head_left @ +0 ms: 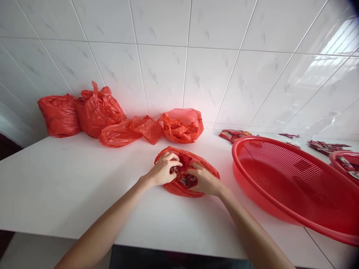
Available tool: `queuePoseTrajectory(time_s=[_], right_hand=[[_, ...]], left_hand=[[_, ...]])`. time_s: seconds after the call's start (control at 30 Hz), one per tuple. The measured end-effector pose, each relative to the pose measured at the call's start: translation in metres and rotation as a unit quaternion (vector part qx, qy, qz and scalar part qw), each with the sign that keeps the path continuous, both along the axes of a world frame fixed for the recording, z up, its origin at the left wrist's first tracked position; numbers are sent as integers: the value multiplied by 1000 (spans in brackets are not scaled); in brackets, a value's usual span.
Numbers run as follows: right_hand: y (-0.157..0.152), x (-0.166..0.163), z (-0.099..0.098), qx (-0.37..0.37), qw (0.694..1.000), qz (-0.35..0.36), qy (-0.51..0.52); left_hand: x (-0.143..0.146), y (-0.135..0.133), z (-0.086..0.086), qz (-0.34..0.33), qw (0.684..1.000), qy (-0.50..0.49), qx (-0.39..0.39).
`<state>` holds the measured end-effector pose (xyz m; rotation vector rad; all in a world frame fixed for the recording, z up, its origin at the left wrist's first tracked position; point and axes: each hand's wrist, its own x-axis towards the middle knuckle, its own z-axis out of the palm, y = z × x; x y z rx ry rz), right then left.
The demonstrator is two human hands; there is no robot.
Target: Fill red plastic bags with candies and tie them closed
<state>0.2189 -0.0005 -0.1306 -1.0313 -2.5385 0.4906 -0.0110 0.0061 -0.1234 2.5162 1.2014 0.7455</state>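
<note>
A red plastic bag (pixel 209 168) lies on the white counter with its mouth spread wide. Inside it are several dark red printed packets (pixel 185 181). My left hand (pixel 165 168) reaches in from the left, its fingers curled against the packets. From the right comes my right hand (pixel 204 180), thumb and fingers around packets at that side. The fingertips of both hands are partly hidden among the packets, and the bag's bottom cannot be seen.
Behind, along the tiled wall, stand filled red bags (pixel 98 108), a crumpled red bag (pixel 120 134) and an open red bag (pixel 182 127). A big red plastic basket (pixel 263 186) takes up the right side. Red packets (pixel 232 135) lie behind it.
</note>
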Motion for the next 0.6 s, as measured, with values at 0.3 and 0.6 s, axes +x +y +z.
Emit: queuePoseTrajectory(time_s=[0.3,0.6], right_hand=[[-1,-7,-2,-7,992,-36,123],[-7,-10,19,-192,886,-96,411]], left_hand=[[5,-10,11,-60,994,31,-87],[14,-9,17,-20,920,-328,-214]])
